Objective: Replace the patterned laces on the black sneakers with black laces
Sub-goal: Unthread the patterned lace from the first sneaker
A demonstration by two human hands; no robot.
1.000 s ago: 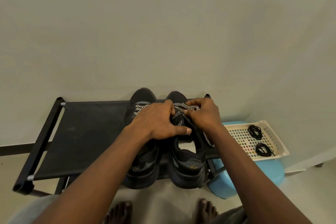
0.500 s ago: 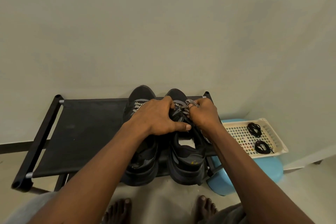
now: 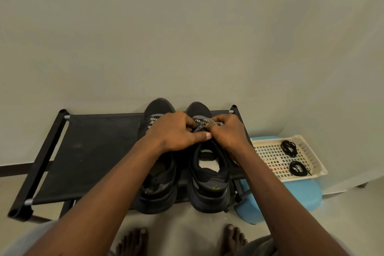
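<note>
Atop the right-side sneaker [image 3: 209,185], left hand [image 3: 176,134] gripping it, right hand [image 3: 228,134] pinching its patterned lace [image 3: 207,119].

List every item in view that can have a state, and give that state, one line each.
right sneaker: on the rack, laced with the patterned lace
left sneaker: beside it on the rack, patterned lacing in place
patterned lace: pinched by the right hand
left hand: grips the right sneaker at its lacing
black laces: two coiled bundles, in the tray
tray: resting on the blue stool
</note>
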